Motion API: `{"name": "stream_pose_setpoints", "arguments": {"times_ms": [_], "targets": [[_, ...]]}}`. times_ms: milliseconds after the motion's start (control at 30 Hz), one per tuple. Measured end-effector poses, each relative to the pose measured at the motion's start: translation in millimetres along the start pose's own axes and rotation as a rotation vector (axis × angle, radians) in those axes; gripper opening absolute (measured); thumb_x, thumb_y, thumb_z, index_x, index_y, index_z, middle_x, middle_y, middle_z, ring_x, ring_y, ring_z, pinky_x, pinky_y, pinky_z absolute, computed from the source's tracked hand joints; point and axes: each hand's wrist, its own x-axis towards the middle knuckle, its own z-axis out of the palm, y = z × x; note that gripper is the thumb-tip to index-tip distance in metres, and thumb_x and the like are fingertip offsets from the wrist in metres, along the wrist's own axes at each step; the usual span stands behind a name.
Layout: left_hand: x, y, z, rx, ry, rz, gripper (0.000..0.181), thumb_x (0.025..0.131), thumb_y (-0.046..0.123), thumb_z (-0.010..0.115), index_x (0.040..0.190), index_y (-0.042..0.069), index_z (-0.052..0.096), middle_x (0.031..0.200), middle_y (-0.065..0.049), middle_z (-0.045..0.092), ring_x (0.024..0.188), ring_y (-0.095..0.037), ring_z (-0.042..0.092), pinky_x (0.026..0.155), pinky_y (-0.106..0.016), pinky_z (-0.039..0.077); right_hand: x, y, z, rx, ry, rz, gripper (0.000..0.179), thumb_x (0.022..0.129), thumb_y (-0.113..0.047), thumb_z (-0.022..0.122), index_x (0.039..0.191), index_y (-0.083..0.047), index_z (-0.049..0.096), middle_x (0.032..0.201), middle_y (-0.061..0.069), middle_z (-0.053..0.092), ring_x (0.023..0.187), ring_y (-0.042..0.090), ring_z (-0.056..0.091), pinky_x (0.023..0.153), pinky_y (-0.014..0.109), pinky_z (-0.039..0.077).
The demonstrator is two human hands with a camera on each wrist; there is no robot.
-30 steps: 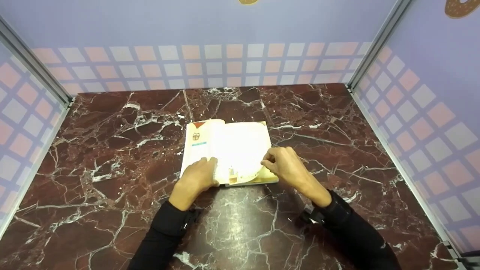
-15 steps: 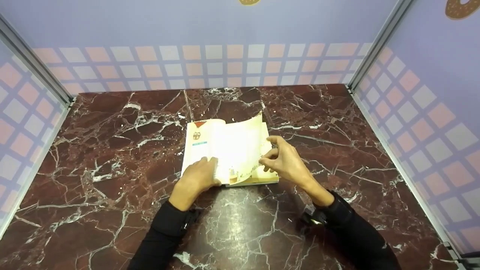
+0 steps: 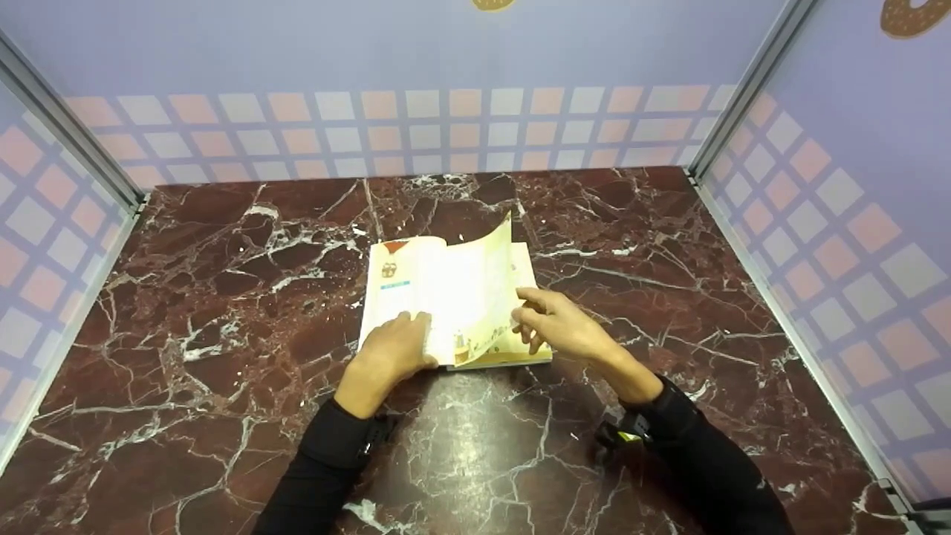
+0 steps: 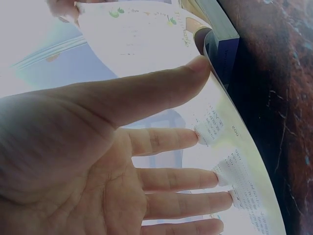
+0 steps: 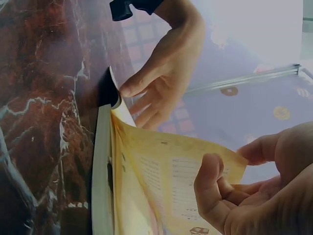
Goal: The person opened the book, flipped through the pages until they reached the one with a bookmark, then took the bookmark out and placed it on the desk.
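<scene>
We see a thick, open paper book with pale yellow pages (image 3: 438, 297) in the middle of the shiny dark red stone table with white streaks (image 3: 223, 334). One thin, curved yellow page (image 3: 487, 290) stands part way up, and its loose edge is just left of our right hand (image 3: 561, 323). That edge's long way runs away from us, and our right hand is the nearer one. Its fingers are bent, with the tips at the page's edge, but we can't quite tell if they pinch it. Our left hand (image 3: 390, 345) rests on the left page with its fingers straight and a little apart. That page has a small blue strip (image 3: 395, 285). We see rows of print and tiny marks on the book's dark blue side (image 4: 226, 58), all too small to read.
</scene>
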Motion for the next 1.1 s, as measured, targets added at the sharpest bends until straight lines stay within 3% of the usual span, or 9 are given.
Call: {"name": "stream_pose_setpoints", "arguments": {"times_ms": [67, 133, 300, 500, 667, 800, 967, 1100], "targets": [[-0.5, 0.2, -0.2, -0.002, 0.002, -0.002, 0.056, 0.084, 0.02, 0.085, 0.126, -0.004, 0.058, 0.111, -0.025, 0.061, 0.107, -0.043, 0.062, 0.093, -0.057, 0.053, 1.0, 0.1, 1.4, 0.015, -0.001, 0.026, 0.041, 0.108, -0.013, 0.048, 0.141, 0.011, 0.05, 0.1, 0.023, 0.066, 0.081, 0.033, 0.066, 0.065, 0.037, 0.061], [-0.7, 0.2, -0.3, -0.003, 0.004, -0.004, 0.055, 0.084, 0.02, 0.085, 0.126, -0.004, 0.058, 0.111, -0.025, 0.061, 0.106, -0.043, 0.063, 0.093, -0.056, 0.054, 2.7, 0.8, 3.0, 0.035, -0.008, 0.045, 0.052, 0.111, -0.019, 0.044, 0.153, 0.011, 0.037, 0.108, 0.023, 0.065, 0.089, 0.034, 0.067, 0.069, 0.036, 0.061], [-0.3, -0.5, -1.2, -0.001, 0.002, -0.01, 0.051, 0.087, 0.02, 0.083, 0.125, -0.004, 0.059, 0.109, -0.023, 0.062, 0.104, -0.041, 0.063, 0.093, -0.055, 0.054, 8.4, 3.3, 8.0, 0.086, -0.017, 0.05, 0.054, 0.114, -0.026, 0.034, 0.153, 0.011, 0.036, 0.118, 0.027, 0.061, 0.1, 0.036, 0.068, 0.073, 0.037, 0.062], [0.4, -3.5, -4.3, 0.024, -0.002, -0.007, 0.04, 0.092, 0.021, 0.078, 0.119, -0.004, 0.062, 0.112, -0.024, 0.063, 0.106, -0.04, 0.063, 0.095, -0.054, 0.053, 16.4, 14.6, 14.5, 0.105, -0.025, 0.052, 0.045, 0.112, -0.015, 0.035, 0.149, 0.01, 0.042, 0.113, 0.029, 0.064, 0.098, 0.04, 0.07, 0.07, 0.039, 0.062], [0.2, -7.8, -7.4, 0.031, -0.005, 0.028, 0.031, 0.092, 0.019, 0.076, 0.108, -0.004, 0.064, 0.108, -0.023, 0.064, 0.104, -0.04, 0.063, 0.095, -0.053, 0.053, 21.8, 23.8, 20.9, 0.077, -0.061, 0.028, 0.037, 0.111, -0.011, 0.035, 0.139, 0.01, 0.047, 0.109, 0.028, 0.068, 0.098, 0.039, 0.071, 0.072, 0.044, 0.063], [1.8, -11.9, -11.8, 0.031, -0.017, 0.069, 0.023, 0.092, 0.018, 0.074, 0.092, -0.001, 0.062, 0.102, -0.021, 0.065, 0.101, -0.039, 0.064, 0.095, -0.051, 0.053, 23.6, 26.6, 26.2, 0.063, -0.073, 0.006, 0.042, 0.111, -0.013, 0.036, 0.147, 0.005, 0.045, 0.113, 0.026, 0.068, 0.096, 0.037, 0.07, 0.073, 0.044, 0.062], [1.2, -16.5, -18.0, 0.027, -0.011, 0.092, 0.028, 0.092, 0.018, 0.073, 0.077, 0.004, 0.054, 0.091, -0.018, 0.063, 0.093, -0.038, 0.063, 0.089, -0.052, 0.054, 22.9, 25.5, 30.4, 0.054, -0.098, -0.035, 0.041, 0.111, -0.01, 0.036, 0.148, 0.005, 0.044, 0.114, 0.028, 0.066, 0.096, 0.039, 0.069, 0.075, 0.046, 0.062], [-0.8, -18.3, -20.5, 0.022, -0.006, 0.085, 0.032, 0.093, 0.019, 0.073, 0.074, 0.006, 0.051, 0.088, -0.016, 0.06, 0.09, -0.037, 0.062, 0.085, -0.052, 0.054, 23.2, 24.3, 31.7, 0.031, -0.111, -0.067, 0.043, 0.112, -0.009, 0.036, 0.151, 0.008, 0.04, 0.116, 0.031, 0.065, 0.101, 0.042, 0.067, 0.078, 0.046, 0.062]]}}
